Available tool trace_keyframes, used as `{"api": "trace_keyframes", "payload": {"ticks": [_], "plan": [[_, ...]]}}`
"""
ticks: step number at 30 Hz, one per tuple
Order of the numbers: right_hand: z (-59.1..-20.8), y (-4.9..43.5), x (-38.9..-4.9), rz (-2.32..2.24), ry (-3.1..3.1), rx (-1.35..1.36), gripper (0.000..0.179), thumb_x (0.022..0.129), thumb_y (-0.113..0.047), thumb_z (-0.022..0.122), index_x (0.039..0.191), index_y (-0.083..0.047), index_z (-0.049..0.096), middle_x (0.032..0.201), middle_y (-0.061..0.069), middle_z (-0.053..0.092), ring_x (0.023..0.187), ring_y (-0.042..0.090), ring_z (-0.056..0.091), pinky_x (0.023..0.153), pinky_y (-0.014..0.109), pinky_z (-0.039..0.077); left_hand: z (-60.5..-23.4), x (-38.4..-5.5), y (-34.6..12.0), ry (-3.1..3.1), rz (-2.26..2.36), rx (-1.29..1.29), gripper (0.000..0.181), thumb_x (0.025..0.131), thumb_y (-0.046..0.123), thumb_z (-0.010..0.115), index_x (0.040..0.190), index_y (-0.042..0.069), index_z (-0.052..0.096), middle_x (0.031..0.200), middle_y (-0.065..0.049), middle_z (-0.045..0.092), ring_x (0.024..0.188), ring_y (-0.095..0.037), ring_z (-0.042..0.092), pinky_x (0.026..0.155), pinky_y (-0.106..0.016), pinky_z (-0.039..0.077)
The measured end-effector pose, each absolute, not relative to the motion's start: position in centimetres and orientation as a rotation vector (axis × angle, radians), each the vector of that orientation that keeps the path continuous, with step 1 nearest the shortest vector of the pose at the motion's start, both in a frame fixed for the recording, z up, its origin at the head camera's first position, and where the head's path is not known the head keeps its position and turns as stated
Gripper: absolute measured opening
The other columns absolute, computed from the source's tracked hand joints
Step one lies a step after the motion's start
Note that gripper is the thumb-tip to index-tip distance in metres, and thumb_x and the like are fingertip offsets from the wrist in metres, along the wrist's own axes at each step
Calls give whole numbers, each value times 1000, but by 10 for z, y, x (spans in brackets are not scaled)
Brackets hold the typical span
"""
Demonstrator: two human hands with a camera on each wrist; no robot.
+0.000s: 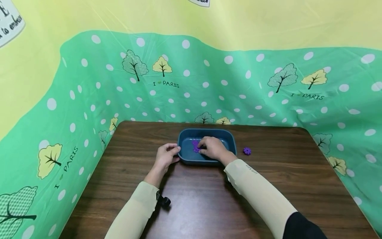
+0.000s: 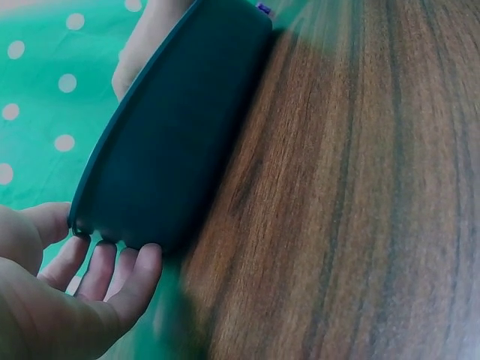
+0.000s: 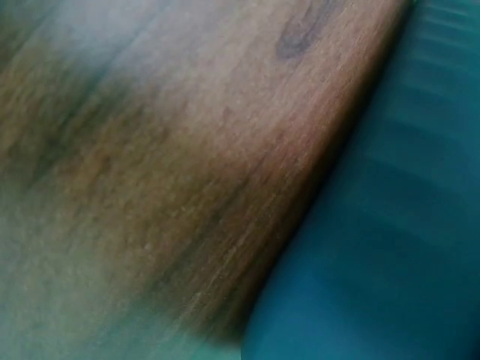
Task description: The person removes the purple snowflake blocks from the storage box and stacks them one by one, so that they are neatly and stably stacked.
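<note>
A dark blue plastic tray [image 1: 206, 162] stands on the table. At its left end my left hand [image 1: 165, 155] grips the wall; in the left wrist view the thumb of the left hand [image 2: 75, 300] is at the rim, with fingertips against the outer side of the tray [image 2: 165, 135]. My right hand [image 1: 213, 147] reaches into the tray from the right. Its thumb and fingertips come together at small purple flower-shaped pieces [image 1: 195, 145] on the tray floor, partly covering them. The right wrist view shows only the outside of the tray [image 3: 390, 225], not the hand.
Another purple flower-shaped piece [image 1: 246, 151] lies on the dark wooden table [image 1: 268, 192], right of the tray. A green and yellow printed cloth [image 1: 206, 73] hangs behind the table and along its sides. A small black object [image 1: 164, 200] sticks out at the left wrist.
</note>
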State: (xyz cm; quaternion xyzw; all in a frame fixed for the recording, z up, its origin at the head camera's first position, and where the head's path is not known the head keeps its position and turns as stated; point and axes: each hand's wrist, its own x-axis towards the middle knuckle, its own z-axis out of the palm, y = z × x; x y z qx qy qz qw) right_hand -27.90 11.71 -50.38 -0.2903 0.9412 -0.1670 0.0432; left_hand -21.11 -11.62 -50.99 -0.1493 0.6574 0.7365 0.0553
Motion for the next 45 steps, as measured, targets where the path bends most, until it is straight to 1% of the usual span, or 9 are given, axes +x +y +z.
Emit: {"api": "trace_keyframes", "payload": {"ticks": [5,11,23,29,34,40,45], "plan": [[-507,118,-280,-529,2896,-892,20,91,-25,80,109,-16,80,116,2,72,110,25,67,99,45,55,-511,-212,-115,1991,2240,-435,35,96,8,72,127,-7,64,97,-5,65,87,-15,65,84,-45,64],[-506,117,-281,-539,2894,-872,19,91,-25,80,108,-16,80,117,1,72,111,25,67,100,44,55,-510,-211,-116,1997,2235,-440,34,96,8,72,126,-6,64,98,-6,65,86,-14,65,84,-45,64],[-505,119,-283,-557,2858,-874,23,92,-24,78,112,-13,79,121,5,71,114,25,66,102,45,54,-510,-211,-115,2005,2231,-446,34,97,9,71,126,-7,64,100,-7,66,86,-15,66,81,-45,64],[-505,123,-285,-654,2825,-900,22,92,-20,79,112,-11,78,115,5,73,107,23,68,95,42,58,-510,-212,-115,2000,2229,-461,31,96,8,72,124,-3,66,101,-7,65,88,-16,67,83,-46,64],[-502,129,-284,-754,2798,-906,24,90,-19,80,113,-10,77,111,5,72,101,21,69,89,41,60,-509,-212,-114,2004,2228,-464,31,96,8,72,124,-4,66,101,-7,65,87,-15,66,81,-43,64],[-496,140,-283,-804,2809,-882,25,90,-21,80,113,-12,78,108,2,71,97,18,67,85,40,60,-509,-210,-114,2012,2220,-459,33,96,8,72,125,-5,65,102,-8,65,87,-15,66,78,-41,65],[-487,152,-283,-862,2827,-882,25,90,-23,81,113,-13,79,109,1,72,98,18,68,85,39,60,-508,-210,-114,2016,2218,-455,34,96,9,72,127,-5,65,102,-8,65,89,-16,66,76,-38,65]]}}
